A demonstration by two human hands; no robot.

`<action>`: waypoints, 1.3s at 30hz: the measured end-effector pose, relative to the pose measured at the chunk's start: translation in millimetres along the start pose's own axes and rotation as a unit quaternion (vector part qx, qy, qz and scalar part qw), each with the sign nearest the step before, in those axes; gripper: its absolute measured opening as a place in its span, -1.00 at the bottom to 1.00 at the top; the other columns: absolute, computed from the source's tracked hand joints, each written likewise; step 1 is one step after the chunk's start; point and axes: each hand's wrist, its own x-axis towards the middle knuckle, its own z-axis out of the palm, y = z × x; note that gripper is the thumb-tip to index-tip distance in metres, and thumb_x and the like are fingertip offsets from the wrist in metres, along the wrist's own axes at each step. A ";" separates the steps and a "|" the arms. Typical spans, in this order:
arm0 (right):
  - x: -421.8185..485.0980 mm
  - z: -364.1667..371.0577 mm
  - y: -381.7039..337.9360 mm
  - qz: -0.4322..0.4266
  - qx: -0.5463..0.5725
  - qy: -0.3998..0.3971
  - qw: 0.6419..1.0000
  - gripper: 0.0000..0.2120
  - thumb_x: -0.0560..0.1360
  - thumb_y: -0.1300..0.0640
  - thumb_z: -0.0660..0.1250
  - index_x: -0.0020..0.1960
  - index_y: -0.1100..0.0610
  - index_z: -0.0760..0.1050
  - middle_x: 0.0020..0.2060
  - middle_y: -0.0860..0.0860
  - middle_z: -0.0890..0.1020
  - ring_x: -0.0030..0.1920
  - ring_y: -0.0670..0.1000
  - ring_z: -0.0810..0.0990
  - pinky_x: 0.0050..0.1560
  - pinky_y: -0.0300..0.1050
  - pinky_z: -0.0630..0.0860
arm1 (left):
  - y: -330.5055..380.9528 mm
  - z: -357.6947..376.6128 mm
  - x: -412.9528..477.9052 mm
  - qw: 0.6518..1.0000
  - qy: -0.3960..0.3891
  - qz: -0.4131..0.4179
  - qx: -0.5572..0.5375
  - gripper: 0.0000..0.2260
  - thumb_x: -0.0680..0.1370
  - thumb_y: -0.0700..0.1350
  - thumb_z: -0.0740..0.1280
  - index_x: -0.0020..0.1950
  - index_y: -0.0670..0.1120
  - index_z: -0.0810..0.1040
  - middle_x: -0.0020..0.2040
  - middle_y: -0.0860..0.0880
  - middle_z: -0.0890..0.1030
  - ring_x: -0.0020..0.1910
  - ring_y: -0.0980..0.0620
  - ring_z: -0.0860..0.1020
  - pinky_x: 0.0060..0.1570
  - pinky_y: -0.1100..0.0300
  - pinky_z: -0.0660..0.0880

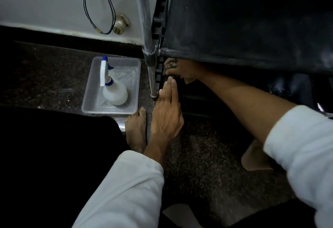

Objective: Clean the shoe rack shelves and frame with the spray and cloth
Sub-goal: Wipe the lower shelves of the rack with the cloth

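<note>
The shoe rack has dusty black fabric shelves [243,25] and a metal upright pole [146,29] at its left corner. My right hand [182,72] reaches under the upper shelf beside the pole and grips a dark, dirty cloth [170,64] against the side rungs. With its fingers straight and together, my left hand [167,108] lies flat and touches the rack's lower edge next to the pole's foot. The white spray bottle [112,90] with a blue nozzle stands in a clear plastic tray [86,108] on the floor to the left, apart from both hands.
The floor is dark speckled stone. My bare feet [136,130] rest on it, one just behind the tray, and my dark-clothed knee fills the lower left. A cable loop [111,11] and a brass doorstop [121,23] are on the pale wall behind.
</note>
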 end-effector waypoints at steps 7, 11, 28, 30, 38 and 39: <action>-16.7 9.3 10.3 -0.141 -0.032 0.084 0.986 -0.74 0.44 0.16 0.43 0.11 0.15 0.70 -0.29 -0.15 0.51 -0.28 -0.17 0.47 -0.24 -0.56 0.26 | 1.7 3.7 0.2 1.000 0.002 -0.002 -0.011 -0.35 0.55 -0.23 0.15 0.58 -0.36 -0.03 0.60 -0.30 0.03 0.60 -0.19 0.07 0.52 -0.07 0.20; 3.5 10.8 12.6 -0.082 -0.025 0.110 0.990 -0.72 0.51 0.12 0.44 0.18 0.19 0.63 -0.16 -0.17 0.54 -0.21 -0.21 0.53 -0.20 -0.55 0.31 | 1.2 3.7 1.2 1.000 -0.013 0.009 0.015 -0.39 0.54 -0.20 0.07 0.58 -0.34 0.06 0.59 -0.28 0.14 0.59 -0.22 0.11 0.53 -0.11 0.16; -42.2 -2.2 16.7 -0.067 -0.030 0.080 0.994 -0.72 0.50 0.04 0.46 0.19 0.02 0.67 -0.09 -0.12 0.63 -0.08 -0.26 0.52 -0.25 -0.63 0.26 | 0.1 3.8 3.8 0.999 -0.011 0.011 0.043 -0.39 0.51 -0.21 0.11 0.57 -0.32 0.13 0.56 -0.25 0.24 0.58 -0.19 0.15 0.56 -0.05 0.09; -56.5 0.4 24.1 -0.070 -0.026 0.086 0.993 -0.74 0.50 -0.02 0.46 0.16 0.00 0.68 -0.15 -0.16 0.62 -0.09 -0.34 0.50 -0.24 -0.62 0.26 | 3.6 3.0 1.1 0.999 -0.005 0.017 0.032 -0.39 0.51 -0.19 0.05 0.57 -0.30 0.14 0.56 -0.22 0.26 0.57 -0.22 0.16 0.55 -0.08 0.11; -103.8 -14.5 54.2 0.034 -0.021 0.127 0.991 -0.68 0.48 0.06 0.49 0.22 0.06 0.65 0.03 -0.02 0.68 0.00 -0.13 0.57 -0.01 -0.39 0.40 | 8.8 1.6 31.0 1.000 -0.009 0.007 0.017 -0.49 0.63 -0.13 0.04 0.57 -0.26 0.19 0.53 -0.22 0.32 0.50 -0.17 0.32 0.55 0.00 0.11; -111.3 -17.8 62.3 0.053 -0.019 0.136 0.989 -0.70 0.48 0.07 0.48 0.20 0.09 0.66 0.05 0.01 0.70 -0.01 -0.12 0.59 -0.02 -0.35 0.45 | 11.1 2.1 39.7 0.999 -0.018 0.020 0.022 -0.49 0.63 -0.09 0.01 0.56 -0.25 0.22 0.52 -0.21 0.33 0.49 -0.17 0.32 0.54 0.00 0.12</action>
